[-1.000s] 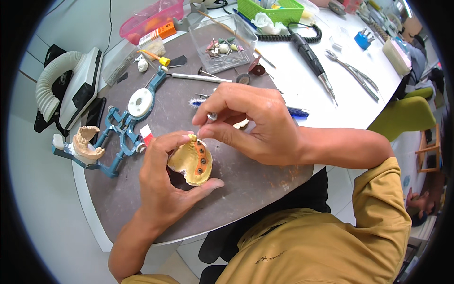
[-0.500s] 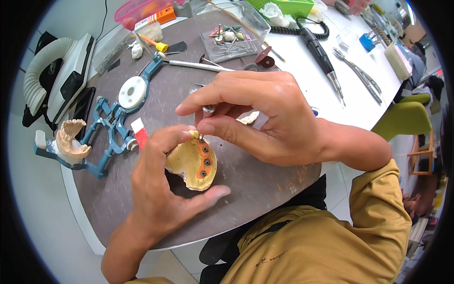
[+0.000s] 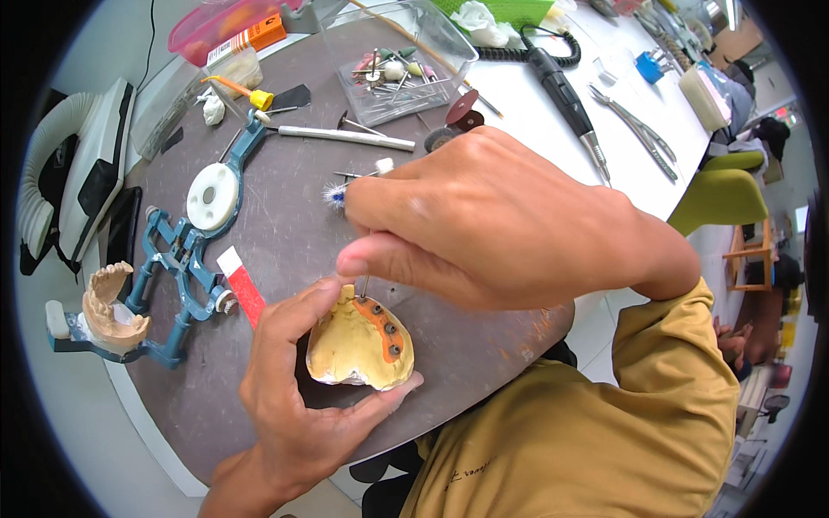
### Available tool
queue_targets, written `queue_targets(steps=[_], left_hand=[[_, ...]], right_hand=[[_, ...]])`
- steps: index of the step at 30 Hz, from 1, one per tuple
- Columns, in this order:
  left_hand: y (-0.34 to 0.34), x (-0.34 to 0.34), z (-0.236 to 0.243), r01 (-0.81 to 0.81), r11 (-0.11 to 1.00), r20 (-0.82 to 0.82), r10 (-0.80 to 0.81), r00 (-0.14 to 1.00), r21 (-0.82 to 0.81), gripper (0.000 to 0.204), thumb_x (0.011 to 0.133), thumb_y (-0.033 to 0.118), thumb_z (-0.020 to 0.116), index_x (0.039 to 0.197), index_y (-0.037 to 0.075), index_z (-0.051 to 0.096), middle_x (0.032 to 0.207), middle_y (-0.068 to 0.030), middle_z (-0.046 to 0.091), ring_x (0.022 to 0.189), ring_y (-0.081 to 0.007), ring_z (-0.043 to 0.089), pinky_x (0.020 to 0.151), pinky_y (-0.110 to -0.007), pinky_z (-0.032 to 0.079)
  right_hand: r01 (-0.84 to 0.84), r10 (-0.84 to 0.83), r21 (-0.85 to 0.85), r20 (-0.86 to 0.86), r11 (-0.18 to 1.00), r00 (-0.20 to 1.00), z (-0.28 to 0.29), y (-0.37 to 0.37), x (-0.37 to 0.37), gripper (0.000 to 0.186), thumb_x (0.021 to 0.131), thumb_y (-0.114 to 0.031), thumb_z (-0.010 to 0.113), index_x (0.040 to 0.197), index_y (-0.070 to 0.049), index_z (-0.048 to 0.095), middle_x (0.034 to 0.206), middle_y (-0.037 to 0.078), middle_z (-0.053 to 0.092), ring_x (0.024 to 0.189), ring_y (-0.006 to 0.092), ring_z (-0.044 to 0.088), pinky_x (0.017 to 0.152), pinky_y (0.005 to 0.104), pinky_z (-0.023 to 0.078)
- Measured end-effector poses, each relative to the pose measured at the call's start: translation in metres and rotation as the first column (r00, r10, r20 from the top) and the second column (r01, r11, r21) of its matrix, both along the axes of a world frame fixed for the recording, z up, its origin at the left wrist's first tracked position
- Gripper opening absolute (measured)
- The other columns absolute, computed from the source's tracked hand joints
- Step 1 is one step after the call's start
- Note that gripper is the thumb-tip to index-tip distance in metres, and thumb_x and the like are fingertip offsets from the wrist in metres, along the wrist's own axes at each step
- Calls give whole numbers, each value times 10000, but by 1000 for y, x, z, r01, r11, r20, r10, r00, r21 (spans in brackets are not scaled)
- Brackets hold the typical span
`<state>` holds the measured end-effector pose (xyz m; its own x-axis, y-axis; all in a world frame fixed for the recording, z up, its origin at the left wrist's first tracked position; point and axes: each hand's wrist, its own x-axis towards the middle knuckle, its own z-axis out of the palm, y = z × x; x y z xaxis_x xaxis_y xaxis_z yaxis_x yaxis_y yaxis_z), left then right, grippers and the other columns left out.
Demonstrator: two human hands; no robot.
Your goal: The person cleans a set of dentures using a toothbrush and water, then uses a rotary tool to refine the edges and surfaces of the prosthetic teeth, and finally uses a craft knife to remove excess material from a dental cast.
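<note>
My left hand (image 3: 289,380) grips a yellow plaster dental model (image 3: 341,350) by its edge, thumb and fingers on opposite sides. Along the model's right side runs an orange gum-coloured strip (image 3: 380,324) with several dark metal implant sockets (image 3: 389,329) in it. Above the model, my right hand (image 3: 501,229) is closed in a pinch around a small screwdriver, whose thin metal shaft (image 3: 365,285) points down at the upper end of the strip. My fingers cover the driver's handle. Whether its tip sits inside a socket I cannot tell.
A blue articulator (image 3: 177,250) carrying a beige tooth cast (image 3: 112,315) stands at left. Beyond my hands are a metal hand tool (image 3: 345,137), a clear box of burs (image 3: 397,78), a black handpiece (image 3: 566,95) and pliers (image 3: 635,129). A red-and-white strip (image 3: 242,285) lies beside my left hand.
My right hand has rolled over, its back now facing up and hiding the driver's handle. The model has turned slightly and sits a little lower in view. The white piece behind my hand is now hidden.
</note>
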<state>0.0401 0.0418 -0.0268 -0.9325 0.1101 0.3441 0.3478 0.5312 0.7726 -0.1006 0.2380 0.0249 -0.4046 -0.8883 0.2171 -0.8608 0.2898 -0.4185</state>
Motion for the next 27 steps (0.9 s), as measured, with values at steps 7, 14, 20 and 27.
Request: queue_targets(steps=[7,14,20,27], left_hand=[[0,-5,6,2,998,-8,-3,1000,-67,838,568,137,977,1279,-25,564,1138,-168,642,1007,-278,655,867,-352,556],[-2,-4,4,1,1000,91,-2,996,13,871,569,135,980,1311,-26,554,1147,-167,620,988,-240,666,815,-322,576],[1,-3,6,10,997,137,-20,990,74,862,582,120,974,1312,-26,540,1151,-160,601,1000,-229,671,851,-331,574],[-3,-4,3,76,995,218,-89,972,68,929,623,69,942,1373,-17,402,1271,-170,582,1205,-244,601,1039,-361,489]], right_hand=[[32,-32,2,247,999,969,2,-3,-1,324,978,-226,588,785,30,635,613,226,592,606,433,595,591,481,485],[-67,72,-28,299,997,951,-5,2,-12,257,981,-208,594,892,32,611,736,214,638,709,427,627,640,476,493],[-102,184,-320,234,942,955,-23,9,-20,290,938,-299,694,1005,-37,588,865,105,613,683,302,601,575,394,465],[123,-127,31,197,992,972,-9,11,-9,366,945,-357,687,864,-13,592,673,135,588,595,285,571,543,364,455]])
